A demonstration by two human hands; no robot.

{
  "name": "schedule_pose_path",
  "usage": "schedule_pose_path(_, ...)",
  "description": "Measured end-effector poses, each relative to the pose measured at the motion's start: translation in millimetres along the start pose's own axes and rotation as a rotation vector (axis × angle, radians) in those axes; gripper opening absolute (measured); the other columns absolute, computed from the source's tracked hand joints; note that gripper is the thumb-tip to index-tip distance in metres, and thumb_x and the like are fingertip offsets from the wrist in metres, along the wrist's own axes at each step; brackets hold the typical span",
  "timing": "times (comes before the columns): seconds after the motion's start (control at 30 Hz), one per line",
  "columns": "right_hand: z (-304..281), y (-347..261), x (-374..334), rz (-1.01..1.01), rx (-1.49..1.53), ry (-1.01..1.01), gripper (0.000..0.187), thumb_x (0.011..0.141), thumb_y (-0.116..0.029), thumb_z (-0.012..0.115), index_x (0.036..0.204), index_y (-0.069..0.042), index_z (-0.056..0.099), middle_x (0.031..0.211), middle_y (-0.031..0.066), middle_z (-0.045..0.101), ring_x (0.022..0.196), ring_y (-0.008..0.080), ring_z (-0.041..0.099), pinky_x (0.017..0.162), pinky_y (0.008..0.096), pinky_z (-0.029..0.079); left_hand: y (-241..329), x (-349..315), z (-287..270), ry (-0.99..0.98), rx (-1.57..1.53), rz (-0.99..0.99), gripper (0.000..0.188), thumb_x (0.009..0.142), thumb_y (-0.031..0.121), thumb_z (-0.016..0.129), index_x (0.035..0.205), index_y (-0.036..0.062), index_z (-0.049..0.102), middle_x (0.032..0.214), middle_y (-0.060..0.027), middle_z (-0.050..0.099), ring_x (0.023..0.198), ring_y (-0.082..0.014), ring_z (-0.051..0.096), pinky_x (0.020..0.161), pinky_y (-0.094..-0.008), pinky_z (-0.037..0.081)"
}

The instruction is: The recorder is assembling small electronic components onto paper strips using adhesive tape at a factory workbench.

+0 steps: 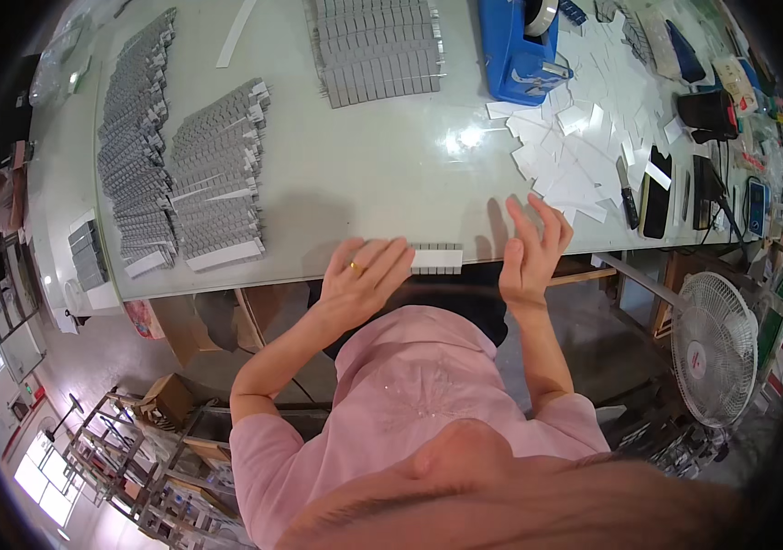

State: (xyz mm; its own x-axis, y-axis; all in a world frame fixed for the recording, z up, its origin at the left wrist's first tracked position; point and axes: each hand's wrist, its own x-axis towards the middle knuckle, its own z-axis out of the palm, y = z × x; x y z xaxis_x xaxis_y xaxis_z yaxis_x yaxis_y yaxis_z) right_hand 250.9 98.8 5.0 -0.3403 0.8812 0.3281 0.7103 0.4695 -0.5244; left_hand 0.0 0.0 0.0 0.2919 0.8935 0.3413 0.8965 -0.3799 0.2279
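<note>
At the table's near edge lies a short row of small grey pieces with a white paper strip [437, 258] along its top. My left hand [366, 280], with a gold ring on one finger, is closed over the left end of this row; its fingers press together and hide that end and whatever lies beneath. To the right, apart from the row, my right hand [535, 252] is raised at the edge with its fingers spread, holding nothing. The row's right end pokes out between the two hands.
Stacked grey rows stand at left, one long pile [135, 137] and one shorter pile [219, 174]. More rows [377, 50] lie at the back. A blue tape dispenser [515, 69] stands beside scattered white paper slips [561, 151]. Right are a knife [628, 197], a phone [655, 206] and a fan [714, 348].
</note>
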Motion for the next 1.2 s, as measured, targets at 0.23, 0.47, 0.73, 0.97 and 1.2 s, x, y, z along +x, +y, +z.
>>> schedule_pose_path(0.23,-3.1,5.6,2.2,0.034,0.012,0.085,0.041,0.096,-0.022,0.045,0.127,-0.006,0.066,0.136,0.0119,0.054,0.120,0.0302,0.041,0.097,0.0390,0.038,-18.1,45.0,-33.0,0.061,-0.091,-0.203,0.039,0.078,0.022,0.080,0.115,0.0123,0.069,0.117,-0.0003,0.068,0.105,-0.0196,0.063,0.099,-0.0441,0.041)
schedule_pose_path(0.47,0.3,5.8,2.1,0.063,0.086,0.052,0.035,0.092,-0.019,0.052,0.120,-0.007,0.070,0.132,0.0129,0.056,0.119,0.0337,0.043,0.102,0.0437,0.037,36.4,24.3,-19.8,0.069,-0.158,-0.254,0.048,0.078,0.025,0.079,0.121,0.0099,0.068,0.125,-0.0049,0.061,0.111,-0.0250,0.057,0.093,-0.0425,0.043)
schedule_pose_path(0.73,13.3,-19.9,28.1,-0.141,0.191,-0.047,0.030,0.086,-0.016,0.060,0.112,-0.011,0.073,0.129,0.0111,0.059,0.118,0.0364,0.046,0.102,0.0435,0.038,57.0,16.3,0.8,-0.133,-0.129,-0.400,0.065,0.082,0.043,0.073,0.137,0.0124,0.058,0.134,-0.0089,0.052,0.124,-0.0278,0.046,0.108,-0.0493,0.026)
schedule_pose_path(0.97,16.8,-33.2,42.5,-0.254,0.117,-0.322,0.038,0.088,-0.023,0.059,0.125,-0.018,0.069,0.143,0.0107,0.051,0.128,0.0372,0.039,0.109,0.0469,0.031,-0.8,27.4,-19.0,-0.247,-0.200,0.020,0.045,0.080,0.043,0.075,0.114,0.0155,0.064,0.139,-0.0045,0.054,0.139,-0.0253,0.043,0.114,-0.0540,0.026)
schedule_pose_path(1.2,0.1,-23.1,30.0,-0.216,0.100,-0.334,0.038,0.086,-0.021,0.062,0.122,-0.017,0.070,0.142,0.0100,0.052,0.130,0.0380,0.040,0.107,0.0466,0.030,-29.2,17.6,-29.7,-0.184,-0.033,-0.231,0.046,0.087,0.035,0.070,0.130,0.0209,0.064,0.150,-0.0083,0.048,0.141,-0.0309,0.038,0.114,-0.0558,0.022)
